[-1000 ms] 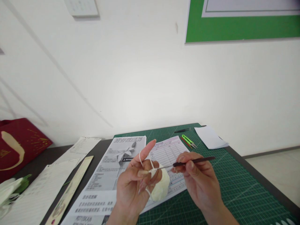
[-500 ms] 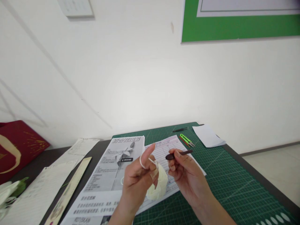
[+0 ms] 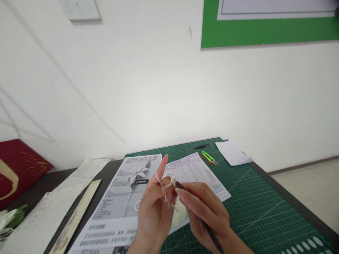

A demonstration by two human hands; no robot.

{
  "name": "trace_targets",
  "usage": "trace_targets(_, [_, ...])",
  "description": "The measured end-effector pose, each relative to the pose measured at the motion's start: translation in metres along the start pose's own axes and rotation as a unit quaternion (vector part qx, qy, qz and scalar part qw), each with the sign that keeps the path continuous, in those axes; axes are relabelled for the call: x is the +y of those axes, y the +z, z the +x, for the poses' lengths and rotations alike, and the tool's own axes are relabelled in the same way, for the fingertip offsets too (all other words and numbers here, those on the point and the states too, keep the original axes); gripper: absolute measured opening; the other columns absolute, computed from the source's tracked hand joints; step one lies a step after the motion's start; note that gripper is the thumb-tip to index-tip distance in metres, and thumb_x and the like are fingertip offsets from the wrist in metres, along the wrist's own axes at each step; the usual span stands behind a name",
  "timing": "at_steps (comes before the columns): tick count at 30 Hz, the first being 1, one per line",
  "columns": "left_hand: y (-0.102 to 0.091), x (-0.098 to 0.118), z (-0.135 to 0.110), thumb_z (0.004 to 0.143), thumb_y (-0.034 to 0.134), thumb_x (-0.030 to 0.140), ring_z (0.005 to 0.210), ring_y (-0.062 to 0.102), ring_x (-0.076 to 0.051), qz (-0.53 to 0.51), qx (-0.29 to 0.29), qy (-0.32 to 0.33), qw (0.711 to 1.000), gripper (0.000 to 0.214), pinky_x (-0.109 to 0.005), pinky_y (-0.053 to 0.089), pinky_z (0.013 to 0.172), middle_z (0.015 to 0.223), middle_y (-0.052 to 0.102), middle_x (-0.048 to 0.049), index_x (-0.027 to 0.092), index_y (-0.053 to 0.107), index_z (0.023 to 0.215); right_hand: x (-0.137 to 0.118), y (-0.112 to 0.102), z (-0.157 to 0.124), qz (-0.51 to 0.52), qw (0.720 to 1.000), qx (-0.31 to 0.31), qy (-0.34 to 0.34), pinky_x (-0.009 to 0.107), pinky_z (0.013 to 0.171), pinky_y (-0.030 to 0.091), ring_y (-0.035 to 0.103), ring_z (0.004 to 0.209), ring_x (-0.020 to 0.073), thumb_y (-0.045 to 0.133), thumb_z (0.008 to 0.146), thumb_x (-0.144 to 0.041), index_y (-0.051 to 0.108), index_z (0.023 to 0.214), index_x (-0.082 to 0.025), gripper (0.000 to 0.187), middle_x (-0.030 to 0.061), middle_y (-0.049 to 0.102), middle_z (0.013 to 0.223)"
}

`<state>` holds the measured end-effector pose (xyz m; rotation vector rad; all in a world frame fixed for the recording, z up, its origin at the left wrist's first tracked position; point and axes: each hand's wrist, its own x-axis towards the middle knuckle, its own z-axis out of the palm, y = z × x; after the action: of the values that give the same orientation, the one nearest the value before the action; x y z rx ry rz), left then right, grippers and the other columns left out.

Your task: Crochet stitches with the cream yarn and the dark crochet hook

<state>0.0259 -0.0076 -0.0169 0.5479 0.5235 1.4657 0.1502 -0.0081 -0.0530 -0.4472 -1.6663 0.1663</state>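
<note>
Brown-black hook [image 3: 212, 235] nearest us, its handle slanting up through the right hand [image 3: 208, 208], thumb and fingers closed round it. Our left hand [image 3: 156, 208] has its index finger raised with the yarn strand [image 3: 158, 179] round it, while the thumb and bent fingers pinch a small white piece [image 3: 173, 181] (stitches too small to count). The hook's front end appears to meet that piece; its tip is hidden, so we cannot tell whether it holds the strand. Step in hand, in our judgement: working the hook into a loop. Next move probably calls for even tension from the raised finger and a clean draw, without splitting the strand. Beyond the fingers, the cream yarn ball [image 3: 178, 218] sits on a chart sheet [image 3: 201, 173], near a flower pattern sheet [image 3: 108, 208]; farther off, on the green mat [image 3: 254, 204], lie green snips [image 3: 208, 157], then dark tweezers [image 3: 202, 146]
</note>
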Motion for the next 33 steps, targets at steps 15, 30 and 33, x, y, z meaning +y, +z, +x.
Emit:
trace_targets(15, [-0.003, 0.013, 0.003, 0.066, 0.052, 0.006, 0.043, 0.025, -0.009, -0.088, -0.116, -0.064, 0.987, 0.054, -0.02, 0.036, 0.049, 0.037, 0.041, 0.0045, 0.002, 0.06, 0.12, 0.001, 0.009, 0.001, 0.363, 0.866, 0.154, 0.307, 0.021, 0.073, 0.054, 0.068, 0.077, 0.0119, 0.066, 0.083, -0.023, 0.072, 0.094, -0.026, 0.013, -0.0002, 0.074, 0.082])
trace_targets(30, [-0.004, 0.017, 0.004, 0.063, 0.052, 0.007, 0.041, 0.017, -0.009, -0.091, -0.133, -0.057, 0.985, 0.053, -0.02, 0.034, 0.045, 0.034, 0.025, 0.0084, 0.001, 0.064, 0.114, 0.0, 0.003, 0.012, 0.428, 0.798, 0.191, 0.378, 0.022, 0.064, 0.057, 0.069, 0.065, 0.012, 0.074, 0.075, -0.026, 0.074, 0.081, -0.023, 0.007, 0.0, 0.073, 0.073])
trace_targets(33, [-0.005, 0.018, 0.004, 0.063, 0.052, 0.007, 0.04, 0.016, -0.008, -0.1, -0.141, -0.06, 0.983, 0.052, -0.019, 0.033, 0.044, 0.034, 0.023, 0.0089, 0.001, 0.065, 0.113, 0.001, 0.002, 0.011, 0.43, 0.802, 0.178, 0.375, 0.023, 0.065, 0.058, 0.068, 0.066, 0.0119, 0.073, 0.076, -0.027, 0.074, 0.081, -0.022, 0.007, 0.0, 0.072, 0.076])
